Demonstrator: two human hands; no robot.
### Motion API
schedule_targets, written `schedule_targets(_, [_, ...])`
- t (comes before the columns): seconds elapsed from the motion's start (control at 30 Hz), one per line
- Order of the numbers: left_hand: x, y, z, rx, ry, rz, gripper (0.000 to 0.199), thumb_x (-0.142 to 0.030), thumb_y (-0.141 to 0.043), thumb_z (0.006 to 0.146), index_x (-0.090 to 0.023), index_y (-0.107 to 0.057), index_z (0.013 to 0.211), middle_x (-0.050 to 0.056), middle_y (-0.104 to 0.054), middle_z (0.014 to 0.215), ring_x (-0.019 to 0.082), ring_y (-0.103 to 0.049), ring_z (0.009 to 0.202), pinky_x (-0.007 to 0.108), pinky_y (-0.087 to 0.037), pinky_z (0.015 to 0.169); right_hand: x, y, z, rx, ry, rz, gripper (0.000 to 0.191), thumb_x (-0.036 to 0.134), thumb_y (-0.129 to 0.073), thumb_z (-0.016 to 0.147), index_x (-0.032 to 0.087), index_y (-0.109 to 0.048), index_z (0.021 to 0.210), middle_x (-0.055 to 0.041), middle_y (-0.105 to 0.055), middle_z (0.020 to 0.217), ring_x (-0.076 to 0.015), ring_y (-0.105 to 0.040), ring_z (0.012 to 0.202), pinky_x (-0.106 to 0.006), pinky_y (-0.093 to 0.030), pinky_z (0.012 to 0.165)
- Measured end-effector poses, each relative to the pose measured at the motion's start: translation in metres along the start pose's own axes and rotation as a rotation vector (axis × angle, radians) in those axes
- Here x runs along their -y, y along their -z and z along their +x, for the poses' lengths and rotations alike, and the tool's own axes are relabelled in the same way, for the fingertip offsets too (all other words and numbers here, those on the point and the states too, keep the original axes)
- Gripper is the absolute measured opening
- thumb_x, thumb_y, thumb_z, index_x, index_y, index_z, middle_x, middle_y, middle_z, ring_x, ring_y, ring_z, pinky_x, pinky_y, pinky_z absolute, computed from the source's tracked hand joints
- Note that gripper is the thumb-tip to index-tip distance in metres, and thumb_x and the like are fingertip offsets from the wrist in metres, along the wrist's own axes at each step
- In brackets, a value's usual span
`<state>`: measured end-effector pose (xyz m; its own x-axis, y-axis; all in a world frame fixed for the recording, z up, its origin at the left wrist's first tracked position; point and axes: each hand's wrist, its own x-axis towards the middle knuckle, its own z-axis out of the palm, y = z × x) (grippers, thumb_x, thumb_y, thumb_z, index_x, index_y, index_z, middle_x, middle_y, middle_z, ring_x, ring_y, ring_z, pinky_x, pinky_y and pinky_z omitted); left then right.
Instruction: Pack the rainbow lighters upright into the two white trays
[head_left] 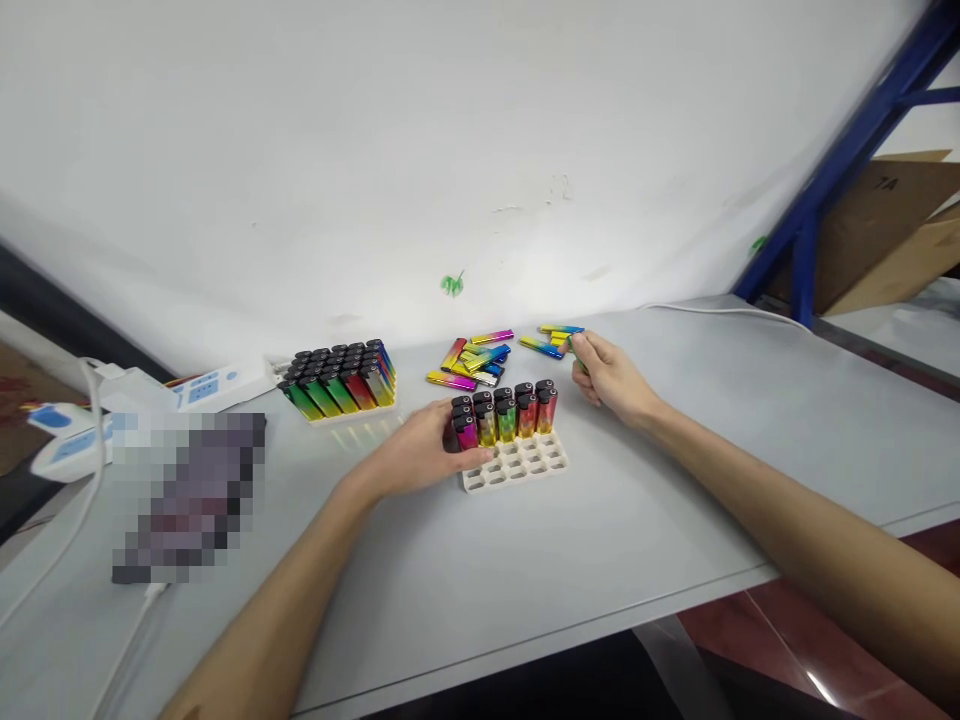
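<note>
A white slotted tray (517,462) stands on the grey table before me. Upright lighters (507,420) with black tops and shiny coloured bodies fill its back rows, while open slots show in the front rows. My left hand (420,450) is closed around the tray's left end, thumb along its front and fingers behind the leftmost lighters. Farther right, my right hand (611,378) pinches a small green shiny piece, mostly hidden by the fingers. Beside its fingertips lie a few blue-and-yellow metallic sleeves (541,346). A pile of similar coloured sleeves (480,362) lies behind the tray.
Left of my left hand stands a second tray packed with lighters (337,380). A power strip (206,388), white cables and a pixelated dark object (195,490) occupy the table's left side. A white wall rises behind; a blue metal frame (806,250) and cardboard (885,215) are at right.
</note>
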<state>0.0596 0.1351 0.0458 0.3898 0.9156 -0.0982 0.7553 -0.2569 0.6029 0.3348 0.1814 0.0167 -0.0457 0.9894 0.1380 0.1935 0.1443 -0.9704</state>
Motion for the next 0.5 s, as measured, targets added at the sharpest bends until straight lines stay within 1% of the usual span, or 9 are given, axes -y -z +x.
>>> schedule_targets(0.07, [0.0003,0.0000,-0.0001,0.002,0.002,0.005,0.052,-0.061,-0.065,0.073,-0.020,-0.063,0.105,0.006,-0.071,0.106,0.028,-0.066,0.094,0.036,-0.052,0.079,0.0023,-0.0024,-0.0017,0.020,-0.062,0.101,0.047,0.070,-0.051,0.086,0.024,-0.053,0.092,0.0094,-0.027,0.056,-0.0084,-0.021,0.043,-0.022,-0.021,0.039])
schedule_targets(0.13, [0.0006,-0.0001,-0.0001,0.003,-0.012,-0.001,0.050,-0.060,-0.065,0.074,-0.020,-0.062,0.106,0.006,-0.071,0.107,0.027,-0.066,0.096,0.036,-0.052,0.080,0.0045,-0.0038,-0.0025,0.014,-0.123,0.155,0.049,0.071,-0.049,0.086,0.023,-0.051,0.079,0.0090,-0.022,0.055,-0.0083,-0.016,0.044,-0.022,-0.016,0.039])
schedule_targets(0.2, [0.0009,-0.0004,0.0001,-0.002,-0.034,-0.009,0.048,-0.057,-0.064,0.076,-0.021,-0.062,0.107,0.005,-0.071,0.109,0.027,-0.066,0.098,0.036,-0.052,0.082,0.0061,-0.0033,-0.0019,-0.008,-0.166,0.181,0.055,0.072,-0.044,0.088,0.022,-0.041,0.063,0.0082,-0.018,0.052,-0.0083,-0.013,0.043,-0.025,-0.011,0.040])
schedule_targets(0.23, [0.0011,-0.0005,0.0003,-0.005,-0.043,-0.008,0.047,-0.056,-0.064,0.076,-0.021,-0.062,0.107,0.005,-0.071,0.109,0.027,-0.066,0.098,0.036,-0.052,0.083,0.0066,-0.0023,-0.0011,-0.017,-0.184,0.188,0.057,0.071,-0.042,0.089,0.023,-0.035,0.059,0.0078,-0.017,0.051,-0.0084,-0.012,0.043,-0.026,-0.010,0.040])
schedule_targets(0.27, [0.0012,-0.0007,0.0006,-0.008,-0.048,-0.003,0.046,-0.056,-0.064,0.076,-0.021,-0.062,0.106,0.005,-0.071,0.108,0.027,-0.066,0.097,0.036,-0.052,0.082,0.0068,-0.0010,-0.0002,-0.025,-0.198,0.193,0.057,0.069,-0.040,0.089,0.024,-0.030,0.056,0.0075,-0.017,0.049,-0.0085,-0.011,0.042,-0.027,-0.009,0.040])
schedule_targets(0.33, [0.0013,-0.0009,0.0010,-0.013,-0.051,0.009,0.045,-0.056,-0.065,0.076,-0.021,-0.062,0.104,0.004,-0.071,0.105,0.027,-0.066,0.094,0.036,-0.052,0.080,0.0062,0.0020,0.0022,-0.038,-0.221,0.203,0.055,0.063,-0.039,0.091,0.024,-0.026,0.055,0.0071,-0.017,0.048,-0.0087,-0.009,0.041,-0.028,-0.008,0.040])
schedule_targets(0.43, [0.0004,-0.0006,0.0008,-0.008,-0.034,0.009,0.043,-0.056,-0.065,0.075,-0.021,-0.063,0.100,0.004,-0.071,0.101,0.027,-0.067,0.090,0.036,-0.052,0.076,0.0039,0.0053,0.0051,-0.055,-0.240,0.217,0.049,0.054,-0.036,0.092,0.025,-0.025,0.055,0.0072,-0.016,0.047,-0.0089,-0.008,0.041,-0.028,-0.008,0.040])
schedule_targets(0.5, [-0.0003,-0.0003,0.0003,-0.003,-0.031,-0.001,0.043,-0.056,-0.066,0.075,-0.021,-0.062,0.100,0.004,-0.071,0.101,0.026,-0.067,0.090,0.036,-0.052,0.077,0.0029,0.0053,0.0057,-0.056,-0.244,0.223,0.046,0.051,-0.035,0.092,0.025,-0.026,0.055,0.0072,-0.016,0.047,-0.0090,-0.008,0.041,-0.028,-0.008,0.039])
